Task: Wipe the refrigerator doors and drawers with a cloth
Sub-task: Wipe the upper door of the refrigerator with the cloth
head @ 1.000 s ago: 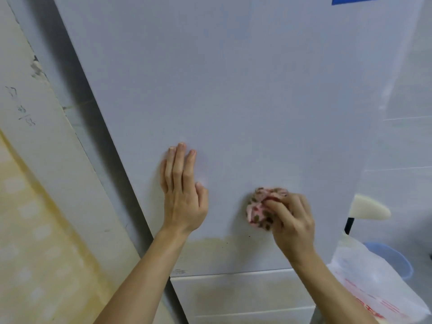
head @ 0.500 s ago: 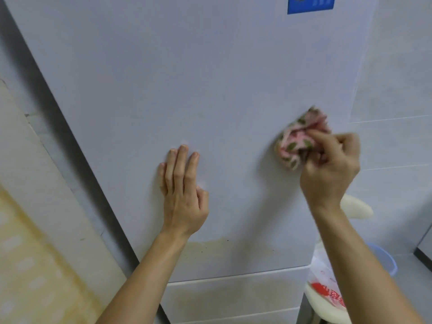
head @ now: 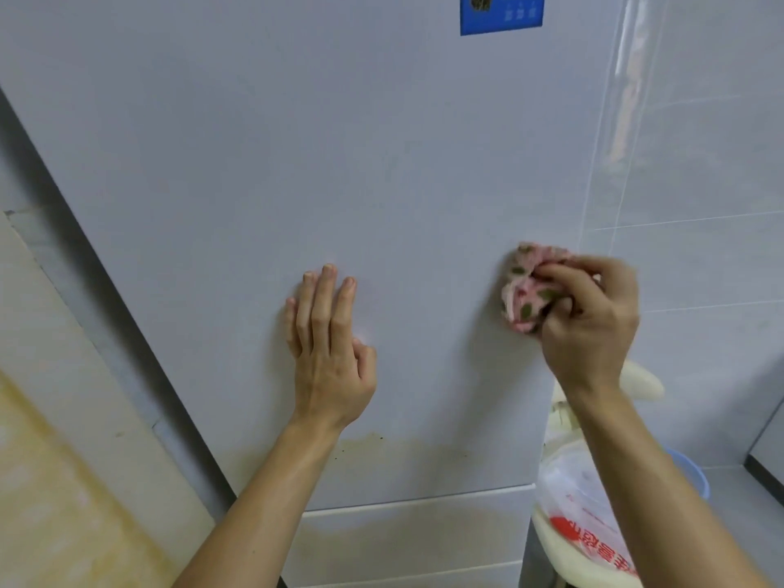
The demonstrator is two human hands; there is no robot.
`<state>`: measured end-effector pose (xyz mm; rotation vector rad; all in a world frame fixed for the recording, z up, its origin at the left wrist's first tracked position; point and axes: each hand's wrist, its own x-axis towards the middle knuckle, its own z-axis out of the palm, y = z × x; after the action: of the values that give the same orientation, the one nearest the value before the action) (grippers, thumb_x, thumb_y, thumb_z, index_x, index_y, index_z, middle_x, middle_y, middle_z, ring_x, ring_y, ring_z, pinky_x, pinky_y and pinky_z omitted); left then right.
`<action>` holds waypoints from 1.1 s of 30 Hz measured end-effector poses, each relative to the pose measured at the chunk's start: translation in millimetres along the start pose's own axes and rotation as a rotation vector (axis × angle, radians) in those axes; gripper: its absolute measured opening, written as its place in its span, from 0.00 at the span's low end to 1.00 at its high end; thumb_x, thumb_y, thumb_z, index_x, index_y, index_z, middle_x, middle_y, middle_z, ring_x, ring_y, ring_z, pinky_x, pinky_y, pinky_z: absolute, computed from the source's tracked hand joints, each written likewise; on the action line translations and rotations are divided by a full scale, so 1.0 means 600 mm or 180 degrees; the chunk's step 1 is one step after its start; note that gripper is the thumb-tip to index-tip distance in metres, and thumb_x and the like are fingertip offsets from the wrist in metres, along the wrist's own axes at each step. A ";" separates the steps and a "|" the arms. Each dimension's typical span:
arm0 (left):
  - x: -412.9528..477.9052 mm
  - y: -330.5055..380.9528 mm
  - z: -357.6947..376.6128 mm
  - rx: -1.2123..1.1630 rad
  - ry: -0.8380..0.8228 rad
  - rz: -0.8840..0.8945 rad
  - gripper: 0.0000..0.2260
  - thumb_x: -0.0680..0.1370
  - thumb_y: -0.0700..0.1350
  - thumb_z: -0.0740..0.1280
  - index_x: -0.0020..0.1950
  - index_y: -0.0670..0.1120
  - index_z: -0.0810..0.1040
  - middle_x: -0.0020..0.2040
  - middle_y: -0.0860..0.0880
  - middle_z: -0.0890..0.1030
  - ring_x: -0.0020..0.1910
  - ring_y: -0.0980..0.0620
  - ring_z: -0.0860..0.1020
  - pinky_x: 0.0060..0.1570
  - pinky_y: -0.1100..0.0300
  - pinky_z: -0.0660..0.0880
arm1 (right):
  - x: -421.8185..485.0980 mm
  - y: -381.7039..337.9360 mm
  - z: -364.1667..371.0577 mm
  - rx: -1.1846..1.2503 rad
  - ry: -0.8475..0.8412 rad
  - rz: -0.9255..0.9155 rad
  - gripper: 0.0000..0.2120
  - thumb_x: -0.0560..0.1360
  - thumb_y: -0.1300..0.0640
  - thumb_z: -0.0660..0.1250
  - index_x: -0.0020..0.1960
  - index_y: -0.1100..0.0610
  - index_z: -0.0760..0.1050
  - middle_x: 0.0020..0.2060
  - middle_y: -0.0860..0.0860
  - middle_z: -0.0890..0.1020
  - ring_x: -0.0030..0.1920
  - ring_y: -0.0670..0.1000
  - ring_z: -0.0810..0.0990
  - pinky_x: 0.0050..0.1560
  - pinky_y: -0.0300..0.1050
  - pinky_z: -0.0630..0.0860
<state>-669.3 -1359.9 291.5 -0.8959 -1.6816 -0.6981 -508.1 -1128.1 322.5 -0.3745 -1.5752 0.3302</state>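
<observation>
The refrigerator door (head: 297, 163) is a pale, flat panel that fills most of the head view.

Left hand (head: 329, 354): palm flat against the door, low and near its middle. The fingers are straight, close together and point upward; the thumb is tucked against the side of the palm. This hand holds nothing.

Right hand (head: 589, 320): fingers curled round the cloth (head: 524, 290), which it holds against the door close to the door's right edge. The cloth is pink with green and red spots and is bunched into a wad. Its left part shows beyond the fingertips and touches the panel. The two hands are at about the same height and well apart.

A blue sticker (head: 500, 12) is fixed at the top of the door. A yellowish stain (head: 424, 451) runs as a band along the door's bottom edge, below both hands. Under the door lies a drawer front (head: 415, 528), also discoloured near its top.

To the right of the refrigerator is a tiled wall (head: 700, 163). Low on that side, a clear plastic bag (head: 581, 502) with red print lies near a blue bucket (head: 695, 477), which is partly hidden by the right forearm.
</observation>
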 end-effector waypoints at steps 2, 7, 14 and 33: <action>-0.003 0.006 0.003 0.0000 -0.0020 -0.0042 0.36 0.72 0.32 0.64 0.82 0.41 0.63 0.84 0.42 0.59 0.86 0.42 0.53 0.83 0.41 0.48 | 0.037 -0.005 0.005 0.0122 0.0246 0.0104 0.22 0.68 0.73 0.61 0.53 0.58 0.87 0.53 0.56 0.80 0.55 0.57 0.78 0.60 0.31 0.68; -0.008 0.018 0.008 0.0007 -0.0064 -0.0064 0.36 0.73 0.33 0.62 0.82 0.41 0.62 0.84 0.42 0.60 0.85 0.41 0.54 0.83 0.40 0.50 | -0.129 0.032 -0.001 -0.0006 -0.0275 -0.0050 0.19 0.69 0.70 0.60 0.51 0.62 0.86 0.53 0.58 0.81 0.53 0.59 0.78 0.61 0.34 0.70; -0.034 0.045 -0.008 -0.0393 -0.0437 -0.0004 0.29 0.75 0.33 0.65 0.78 0.37 0.69 0.81 0.39 0.65 0.85 0.42 0.56 0.82 0.39 0.58 | -0.256 0.012 -0.045 0.0573 -0.1543 0.0820 0.24 0.67 0.72 0.70 0.57 0.50 0.84 0.52 0.45 0.79 0.50 0.50 0.81 0.46 0.36 0.76; 0.005 0.008 -0.159 -0.2877 -0.2799 -0.2040 0.14 0.83 0.49 0.67 0.55 0.40 0.84 0.51 0.42 0.84 0.53 0.43 0.84 0.60 0.43 0.78 | -0.147 -0.164 -0.009 0.2738 -0.3779 0.1710 0.25 0.75 0.50 0.80 0.67 0.41 0.74 0.49 0.52 0.87 0.43 0.56 0.87 0.43 0.47 0.83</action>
<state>-615.7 -1433.9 320.4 -1.4185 -2.5202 -1.7717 -504.0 -1255.3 285.6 0.1541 -2.2111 1.8233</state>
